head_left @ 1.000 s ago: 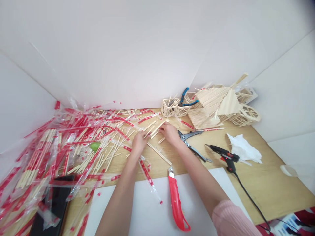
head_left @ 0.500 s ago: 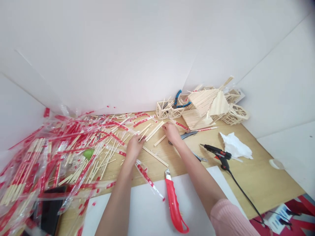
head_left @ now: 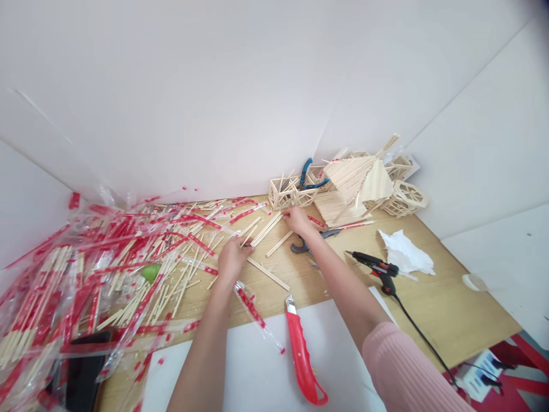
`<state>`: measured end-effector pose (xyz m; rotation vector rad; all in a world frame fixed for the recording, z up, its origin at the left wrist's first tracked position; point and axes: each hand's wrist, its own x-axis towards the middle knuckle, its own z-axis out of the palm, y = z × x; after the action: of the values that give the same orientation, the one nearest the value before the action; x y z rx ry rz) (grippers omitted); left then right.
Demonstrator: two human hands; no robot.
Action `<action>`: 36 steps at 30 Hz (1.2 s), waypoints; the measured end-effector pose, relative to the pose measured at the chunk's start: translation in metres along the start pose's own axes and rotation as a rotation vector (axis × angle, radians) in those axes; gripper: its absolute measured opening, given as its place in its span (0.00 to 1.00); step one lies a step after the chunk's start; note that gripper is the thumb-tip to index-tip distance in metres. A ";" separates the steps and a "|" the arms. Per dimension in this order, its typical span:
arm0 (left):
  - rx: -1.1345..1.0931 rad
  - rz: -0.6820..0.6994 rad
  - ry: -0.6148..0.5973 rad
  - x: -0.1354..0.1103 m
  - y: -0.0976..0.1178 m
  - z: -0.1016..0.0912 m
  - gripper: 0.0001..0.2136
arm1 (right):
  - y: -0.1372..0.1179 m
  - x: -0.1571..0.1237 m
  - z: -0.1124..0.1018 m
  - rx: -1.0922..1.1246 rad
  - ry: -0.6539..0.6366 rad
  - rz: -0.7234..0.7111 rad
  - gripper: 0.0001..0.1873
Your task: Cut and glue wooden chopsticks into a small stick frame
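Note:
Several pale wooden chopsticks (head_left: 267, 230) lie side by side at a slant between my two hands. My left hand (head_left: 234, 257) is closed at their near end, with thinner stick ends poking out past its fingers. At the far end, the fingertips of my right hand (head_left: 297, 220) pinch the same sticks. Just below, another pair of chopsticks (head_left: 270, 273) rests on the wooden table, and a shorter stick piece (head_left: 278, 244) lies to the right. Grey-handled scissors (head_left: 302, 246) sit partly beneath my right wrist.
Red-and-clear wrappers (head_left: 124, 229) and loose sticks pile up on the left, partly over a dark phone (head_left: 86, 369). A red utility knife (head_left: 302, 360) lies on white board (head_left: 253, 366). Right: a glue gun (head_left: 377, 269) and crumpled tissue (head_left: 405, 252). Behind: blue-handled pliers (head_left: 306, 174) and stick structures (head_left: 351, 177).
My right hand has shifted slightly up along the sticks to their far end. My left hand stays by the near end. The whole view has moved a little.

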<state>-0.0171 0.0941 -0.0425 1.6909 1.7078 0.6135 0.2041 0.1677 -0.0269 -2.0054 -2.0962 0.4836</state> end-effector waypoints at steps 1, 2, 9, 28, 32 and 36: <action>0.005 0.001 0.000 0.000 0.000 0.000 0.14 | 0.001 0.000 -0.001 0.006 0.000 -0.002 0.14; 0.008 0.004 -0.001 0.000 0.001 0.000 0.14 | 0.003 -0.001 -0.003 0.010 0.004 0.000 0.14; 0.003 0.011 -0.020 0.001 0.000 -0.001 0.14 | 0.020 -0.020 -0.023 0.039 -0.060 -0.086 0.12; 0.022 0.034 -0.009 0.004 -0.005 0.004 0.14 | 0.007 -0.036 -0.014 -0.134 -0.064 -0.393 0.08; 0.012 0.027 0.000 0.003 -0.004 0.004 0.14 | 0.013 -0.039 -0.015 -0.114 -0.069 -0.450 0.11; -0.002 0.033 -0.007 0.004 -0.006 0.003 0.15 | 0.014 -0.037 -0.016 -0.175 -0.074 -0.449 0.11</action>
<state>-0.0189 0.0970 -0.0497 1.7213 1.6768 0.6229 0.2256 0.1324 -0.0139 -1.5342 -2.6117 0.3044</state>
